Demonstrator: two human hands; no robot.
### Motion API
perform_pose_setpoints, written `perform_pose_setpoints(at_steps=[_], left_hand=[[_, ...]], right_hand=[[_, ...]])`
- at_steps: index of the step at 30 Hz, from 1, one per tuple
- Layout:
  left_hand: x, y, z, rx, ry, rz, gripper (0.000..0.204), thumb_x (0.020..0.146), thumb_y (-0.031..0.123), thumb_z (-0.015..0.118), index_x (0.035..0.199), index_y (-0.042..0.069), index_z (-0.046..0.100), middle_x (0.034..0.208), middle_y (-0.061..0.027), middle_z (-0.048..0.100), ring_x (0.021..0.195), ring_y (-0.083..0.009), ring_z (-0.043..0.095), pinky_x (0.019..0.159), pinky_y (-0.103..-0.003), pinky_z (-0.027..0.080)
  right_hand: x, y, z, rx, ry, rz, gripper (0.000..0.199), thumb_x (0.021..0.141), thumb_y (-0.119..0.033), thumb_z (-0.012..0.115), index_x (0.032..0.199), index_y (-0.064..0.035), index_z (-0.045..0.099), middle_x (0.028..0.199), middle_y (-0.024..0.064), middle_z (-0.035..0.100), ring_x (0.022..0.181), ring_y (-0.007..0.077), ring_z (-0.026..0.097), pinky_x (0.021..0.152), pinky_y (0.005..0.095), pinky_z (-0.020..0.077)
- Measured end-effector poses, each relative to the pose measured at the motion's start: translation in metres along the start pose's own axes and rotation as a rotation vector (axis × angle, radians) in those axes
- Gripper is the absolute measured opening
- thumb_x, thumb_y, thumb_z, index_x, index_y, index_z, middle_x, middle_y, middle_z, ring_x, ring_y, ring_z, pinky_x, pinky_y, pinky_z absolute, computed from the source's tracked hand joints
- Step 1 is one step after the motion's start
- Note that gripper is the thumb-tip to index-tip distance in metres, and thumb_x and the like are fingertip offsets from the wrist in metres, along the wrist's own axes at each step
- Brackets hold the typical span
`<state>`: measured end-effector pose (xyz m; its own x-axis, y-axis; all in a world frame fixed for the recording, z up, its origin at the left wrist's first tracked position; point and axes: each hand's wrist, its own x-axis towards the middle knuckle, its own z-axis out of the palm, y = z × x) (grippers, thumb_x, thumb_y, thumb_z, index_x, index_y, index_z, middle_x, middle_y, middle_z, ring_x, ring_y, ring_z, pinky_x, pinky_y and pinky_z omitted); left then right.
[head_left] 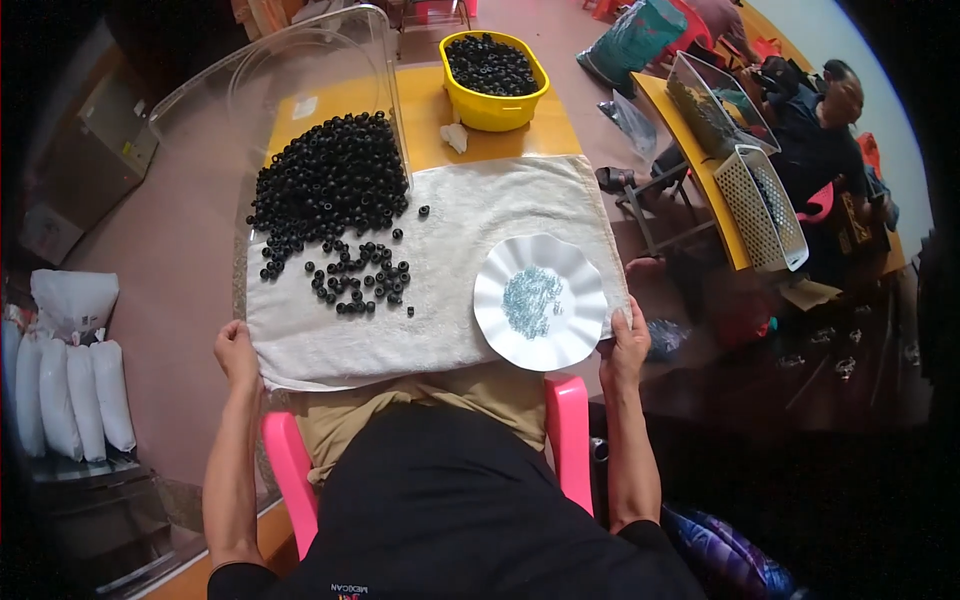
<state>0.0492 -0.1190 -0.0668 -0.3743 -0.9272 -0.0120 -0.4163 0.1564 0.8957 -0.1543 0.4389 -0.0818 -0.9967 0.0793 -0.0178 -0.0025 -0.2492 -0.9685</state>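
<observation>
A white towel covers the near part of the table, and each of my hands is at one of its near corners. My left hand is closed on the left corner. At the right corner my right hand is pinched on the cloth, close beside a white wavy-rimmed plate. Small clear, bluish pieces lie in the plate. A large heap of black beads with holes spreads over the towel's left side. Several loose black beads are scattered nearer to me.
A clear plastic bin stands around the heap's far side. Behind the towel, a yellow basin full of black pieces rests on the yellow table, near a crumpled white scrap. At right, a person sits by another table with a white basket.
</observation>
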Motion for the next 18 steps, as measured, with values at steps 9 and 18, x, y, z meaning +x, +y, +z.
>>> perform_pose_setpoints(at_steps=[9, 18], left_hand=[[0.008, -0.014, -0.007, 0.002, -0.026, -0.025, 0.022, 0.095, 0.012, 0.059, 0.109, -0.005, 0.063, 0.099, -0.0096, 0.066, 0.090, -0.0169, 0.060, 0.083, -0.029, 0.048], [0.007, -0.019, -0.008, -0.105, -0.018, -0.041, 0.016, 0.093, 0.006, 0.061, 0.107, -0.003, 0.061, 0.096, -0.0048, 0.063, 0.087, -0.0122, 0.057, 0.081, -0.025, 0.047]], right_hand=[[-0.007, -0.008, 0.007, 0.134, 0.017, 0.052, 0.044, 0.095, -0.005, 0.058, 0.136, 0.0038, 0.044, 0.120, 0.0121, 0.062, 0.105, 0.0192, 0.064, 0.090, 0.0326, 0.0535], [-0.010, -0.031, 0.006, -0.074, 0.059, 0.205, 0.045, 0.096, -0.017, 0.061, 0.136, -0.0018, 0.047, 0.116, 0.0084, 0.064, 0.098, 0.0167, 0.065, 0.081, 0.0292, 0.0558]])
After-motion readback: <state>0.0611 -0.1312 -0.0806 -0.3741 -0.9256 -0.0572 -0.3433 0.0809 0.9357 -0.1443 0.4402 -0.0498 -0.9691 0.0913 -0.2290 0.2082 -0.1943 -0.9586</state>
